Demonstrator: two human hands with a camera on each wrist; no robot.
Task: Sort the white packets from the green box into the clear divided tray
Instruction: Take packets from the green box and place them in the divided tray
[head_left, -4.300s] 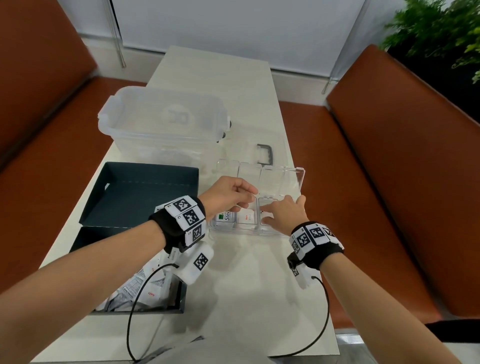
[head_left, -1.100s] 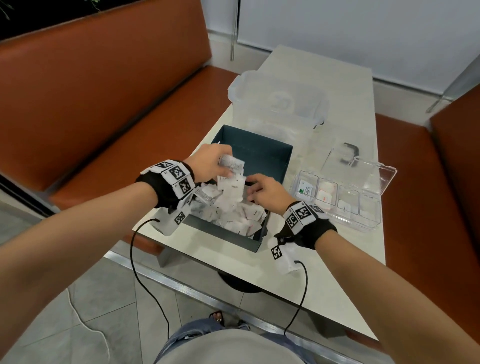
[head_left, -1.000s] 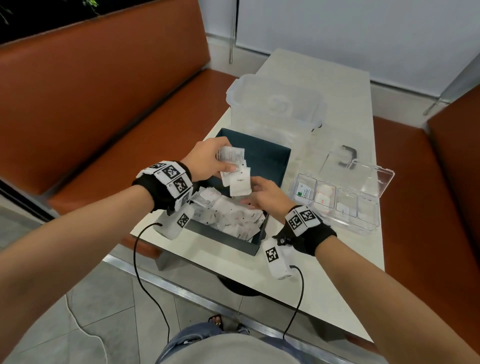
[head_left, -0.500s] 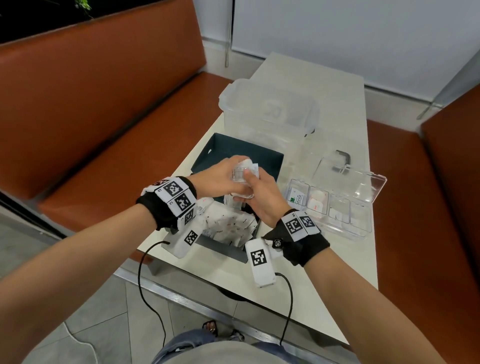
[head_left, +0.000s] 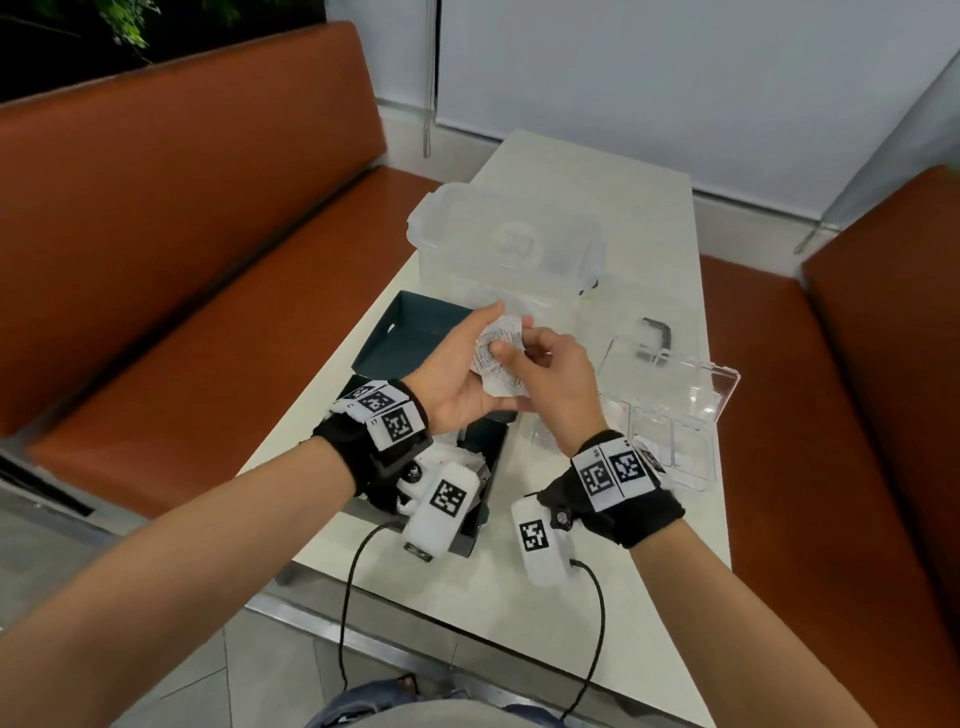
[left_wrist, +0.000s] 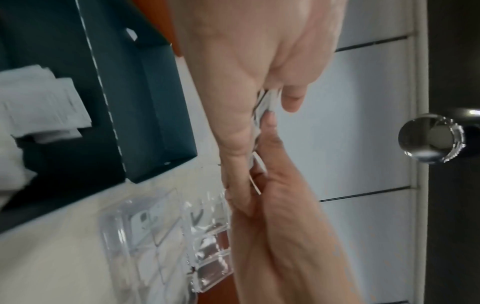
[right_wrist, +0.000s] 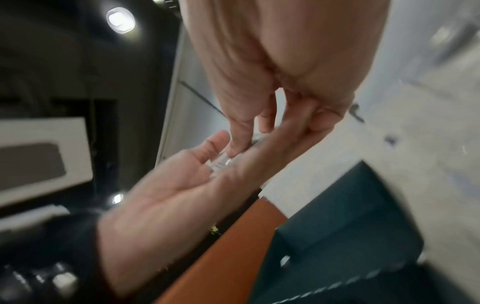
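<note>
Over pale tabletop (head_left: 561, 519), beside dark green cardboard box (head_left: 415, 332): left hand (head_left: 457, 379) and right hand (head_left: 558, 384), now raised, pinching crinkled white paper packets (head_left: 496, 353), ready for clear plastic divided tray (head_left: 691, 457).

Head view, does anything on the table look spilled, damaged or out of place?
Nothing stands out. Both hands, left hand and right hand, hold white packets above the green box; the clear divided tray sits open on the table.
</note>
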